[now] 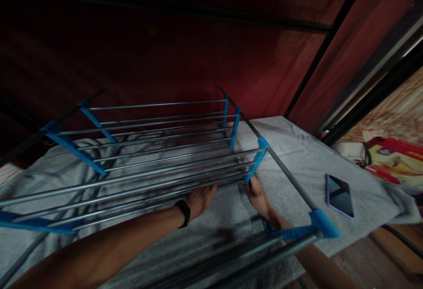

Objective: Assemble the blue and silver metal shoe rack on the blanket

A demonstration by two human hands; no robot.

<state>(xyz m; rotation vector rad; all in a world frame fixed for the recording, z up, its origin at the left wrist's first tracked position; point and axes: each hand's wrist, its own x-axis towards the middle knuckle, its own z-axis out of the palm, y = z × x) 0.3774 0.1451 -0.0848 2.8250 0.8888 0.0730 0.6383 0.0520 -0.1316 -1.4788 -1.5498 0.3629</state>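
A rack of grey metal rods (172,168) joined by blue plastic brackets (256,162) lies on a grey cloth (228,223). My left hand (201,200), with a black band on its wrist, is closed at one of the lowest rods, near its right end. Its fingertips are partly hidden behind that rod. A little to the right, my right hand (258,195) grips the lower end of a blue bracket, where the rods meet a side tube hidden underneath. A long upper side tube (291,176) passes above my right forearm.
A phone (340,195) lies face up on the cloth at the right. Past it are a red and yellow box (395,161) and a patterned wooden surface (390,104). A dark red panel (165,55) with black frame bars (317,57) stands behind the rack.
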